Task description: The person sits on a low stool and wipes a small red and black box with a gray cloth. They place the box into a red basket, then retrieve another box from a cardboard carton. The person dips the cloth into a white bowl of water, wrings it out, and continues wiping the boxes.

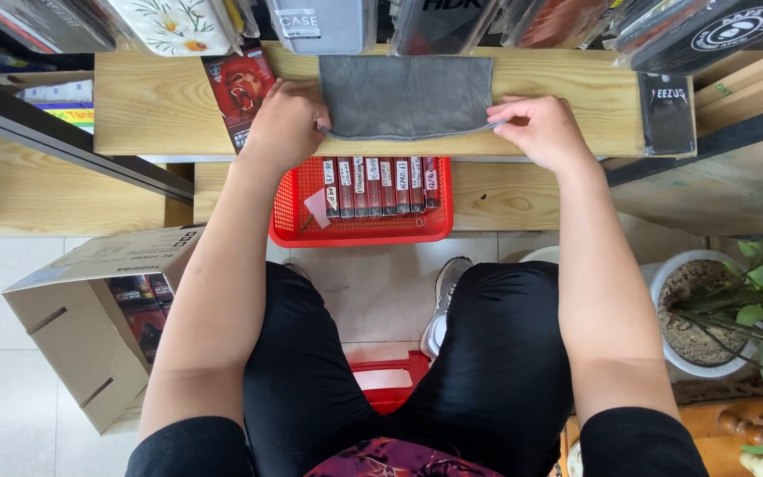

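My fingers (pixel 498 113) are pinched narrow on the near corners of a flat grey rectangular cloth (pixel 406 95), my left hand (pixel 286 124) nipping the lower left corner and my right hand (pixel 536 128) the lower right one, thumbs under the hem and fingertips on top, so the fabric is drawn taut between them. The cloth lies spread in the upper middle of the frame on a pale wooden bench (pixel 152 106), its far edge tucked beneath a row of hanging packaged phone cases (pixel 324 22), and I judge that holding both corners keeps it flat and square to the bench edge. Just left of my left hand a red printed card pack with a roaring animal (pixel 242 93) leans on the wood. Below my hands, in the centre, a red plastic mesh basket (pixel 359 225) holds small labelled boxes standing on edge. At lower left an open brown cardboard box (pixel 90 327) sits on the tiled floor, and at right a white pot with a green plant (pixel 708 318).
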